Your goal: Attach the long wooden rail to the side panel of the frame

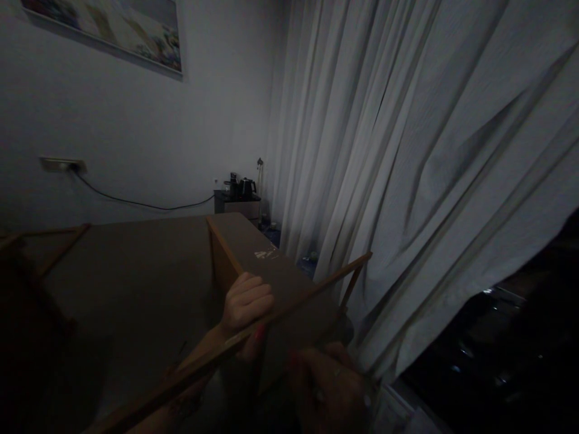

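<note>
Head: left fingers [251, 293] on wooden bar [312, 293]

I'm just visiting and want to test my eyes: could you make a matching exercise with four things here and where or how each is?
1. Curtain
2. Black cord
3. Framed picture
4. Wooden bar

A. Slants past the curled left hand
B. Pale, hanging in long folds
C. Mounted high, top left of the view
D. Runs from the wall outlet

Pairs: 1-B, 2-D, 3-C, 4-A
</note>
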Motion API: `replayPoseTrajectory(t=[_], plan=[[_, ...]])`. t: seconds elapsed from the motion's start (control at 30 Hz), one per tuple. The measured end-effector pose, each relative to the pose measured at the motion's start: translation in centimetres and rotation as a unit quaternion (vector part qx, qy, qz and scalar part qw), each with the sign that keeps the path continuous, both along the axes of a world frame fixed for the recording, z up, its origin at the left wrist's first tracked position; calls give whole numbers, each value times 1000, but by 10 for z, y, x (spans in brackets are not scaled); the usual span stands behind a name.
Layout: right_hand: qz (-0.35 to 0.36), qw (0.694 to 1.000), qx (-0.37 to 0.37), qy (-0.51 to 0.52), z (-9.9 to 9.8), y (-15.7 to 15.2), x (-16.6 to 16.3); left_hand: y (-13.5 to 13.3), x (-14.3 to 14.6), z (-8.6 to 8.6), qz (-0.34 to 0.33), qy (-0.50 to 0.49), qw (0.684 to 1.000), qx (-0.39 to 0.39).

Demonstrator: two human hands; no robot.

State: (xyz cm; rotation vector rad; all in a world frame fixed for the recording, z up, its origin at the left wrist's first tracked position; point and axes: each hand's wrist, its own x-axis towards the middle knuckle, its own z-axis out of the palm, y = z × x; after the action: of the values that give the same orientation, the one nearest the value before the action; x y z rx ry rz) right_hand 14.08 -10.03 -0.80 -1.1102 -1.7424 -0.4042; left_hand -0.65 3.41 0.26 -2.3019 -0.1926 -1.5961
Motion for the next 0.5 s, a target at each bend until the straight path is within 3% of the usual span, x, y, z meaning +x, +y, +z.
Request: replayPoseTrajectory(t=[0.1,0.2,0.27,0.4,0.5], plan=[[27,986,-93,136,-10,-3,-13,3,0,-1,-10,0,1000,14],[65,931,-217,288,-19,-5,-25,3,1,-1,-15,-14,1000,12],[73,906,-253,331,-22,-6,-28,1,1,-1,-13,-16,1000,9],[76,911,-246,322,-21,-5,-28,2,1,-1,-12,-8,1000,13],[64,937,-211,273,-18,-3,-24,4,0,0,-10,-4,1000,20]])
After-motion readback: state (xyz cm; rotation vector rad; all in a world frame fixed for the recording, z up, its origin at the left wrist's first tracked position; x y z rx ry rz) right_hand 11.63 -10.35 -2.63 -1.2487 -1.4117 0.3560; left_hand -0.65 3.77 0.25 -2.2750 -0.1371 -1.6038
